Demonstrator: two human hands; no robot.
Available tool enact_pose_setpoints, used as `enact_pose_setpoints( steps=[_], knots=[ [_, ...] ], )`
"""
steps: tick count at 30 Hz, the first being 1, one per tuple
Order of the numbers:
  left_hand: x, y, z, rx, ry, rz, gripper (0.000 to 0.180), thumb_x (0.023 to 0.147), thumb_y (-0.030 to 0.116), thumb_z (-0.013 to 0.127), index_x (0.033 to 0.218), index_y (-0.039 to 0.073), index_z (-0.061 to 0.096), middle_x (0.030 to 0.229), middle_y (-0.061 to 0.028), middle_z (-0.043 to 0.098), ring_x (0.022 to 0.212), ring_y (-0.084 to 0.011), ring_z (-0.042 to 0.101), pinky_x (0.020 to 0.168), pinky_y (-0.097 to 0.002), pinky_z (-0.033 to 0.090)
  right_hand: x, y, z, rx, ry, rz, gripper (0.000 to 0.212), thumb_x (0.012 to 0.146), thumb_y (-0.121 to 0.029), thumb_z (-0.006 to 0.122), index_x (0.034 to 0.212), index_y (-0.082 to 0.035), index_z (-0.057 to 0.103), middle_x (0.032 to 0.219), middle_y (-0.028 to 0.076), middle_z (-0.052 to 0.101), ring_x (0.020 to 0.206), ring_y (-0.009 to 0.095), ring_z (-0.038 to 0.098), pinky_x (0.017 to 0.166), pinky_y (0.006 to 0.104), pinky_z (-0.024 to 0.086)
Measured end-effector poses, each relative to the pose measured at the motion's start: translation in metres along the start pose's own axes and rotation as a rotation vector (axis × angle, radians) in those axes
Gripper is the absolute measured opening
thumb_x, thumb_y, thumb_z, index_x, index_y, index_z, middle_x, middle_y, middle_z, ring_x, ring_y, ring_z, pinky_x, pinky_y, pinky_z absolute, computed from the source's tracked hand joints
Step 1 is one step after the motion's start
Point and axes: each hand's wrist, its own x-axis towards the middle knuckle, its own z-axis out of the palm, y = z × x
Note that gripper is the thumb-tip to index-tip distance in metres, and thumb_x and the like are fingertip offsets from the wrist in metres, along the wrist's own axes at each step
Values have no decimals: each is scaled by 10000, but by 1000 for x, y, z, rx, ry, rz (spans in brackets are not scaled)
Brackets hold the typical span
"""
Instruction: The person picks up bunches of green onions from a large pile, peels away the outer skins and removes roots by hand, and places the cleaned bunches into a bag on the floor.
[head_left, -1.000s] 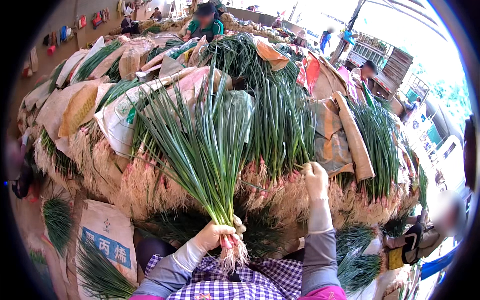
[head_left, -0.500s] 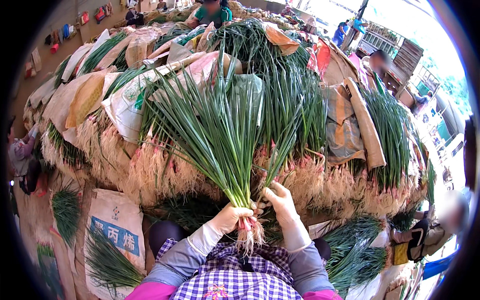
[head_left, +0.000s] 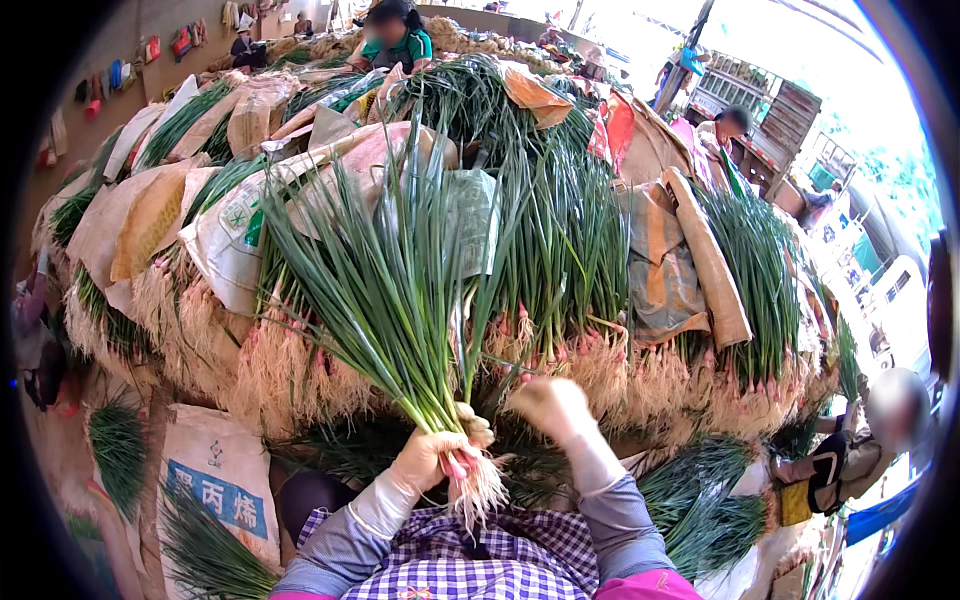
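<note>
My gloved left hand (head_left: 428, 462) is closed round the base of a bunch of green onions (head_left: 405, 340). Their long green leaves fan up and away from me; pinkish bulbs and pale stringy roots hang below the fist. My gloved right hand (head_left: 552, 408) is just to the right of the bunch, apart from it and smeared by motion. Whether its fingers hold anything cannot be made out. A large heap of green onions (head_left: 575, 240) lies behind both hands, root ends toward me.
Woven sacks (head_left: 240, 235) cover parts of the heap. At lower left, a printed white sack (head_left: 215, 450) has loose green onions (head_left: 205, 540) on it; more green onions (head_left: 700, 490) lie at lower right. A seated person (head_left: 850, 450) is at right; other people (head_left: 405, 40) work around the heap.
My right hand has left the bunch and moved slightly right. My left hand keeps its hold, with the bunch a little lower and farther left in the view.
</note>
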Motion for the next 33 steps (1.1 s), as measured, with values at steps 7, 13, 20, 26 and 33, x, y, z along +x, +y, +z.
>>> enact_pose_setpoints(
  steps=[7,13,20,26,33],
  knots=[
    [11,3,20,-9,-120,-140,642,779,-14,534,1371,-27,285,853,-126,589,789,-229,630,873,-446,498,82,96,-57,-174,501,358,243,784,-211,689,952,-48,624,881,151,657,805,326,627,754,368,504],
    [1,7,10,23,-29,-280,327,767,-41,533,1094,-33,514,961,-167,618,907,-281,647,883,-433,505,6,31,-58,876,130,45,361,867,-167,628,1157,31,544,905,93,636,637,132,590,610,256,505],
    [16,-12,9,225,-100,-392,189,811,-42,495,998,-35,526,913,-199,628,790,-279,665,724,-364,562,-50,-18,43,520,315,-42,142,878,-165,601,892,-26,627,768,110,639,680,214,614,619,333,481],
    [11,-14,13,-74,-218,-199,275,704,4,555,979,5,535,988,-174,580,905,-322,610,804,-427,523,-24,19,56,480,208,32,216,867,-213,604,915,-3,613,828,160,654,725,253,627,718,374,495],
    [6,-7,-1,-46,-16,-203,337,704,-60,513,1033,7,521,1154,-258,569,960,-333,609,879,-480,485,35,49,-35,439,620,195,170,852,-134,627,986,-32,648,963,123,665,831,216,651,768,327,524]
  ],
)
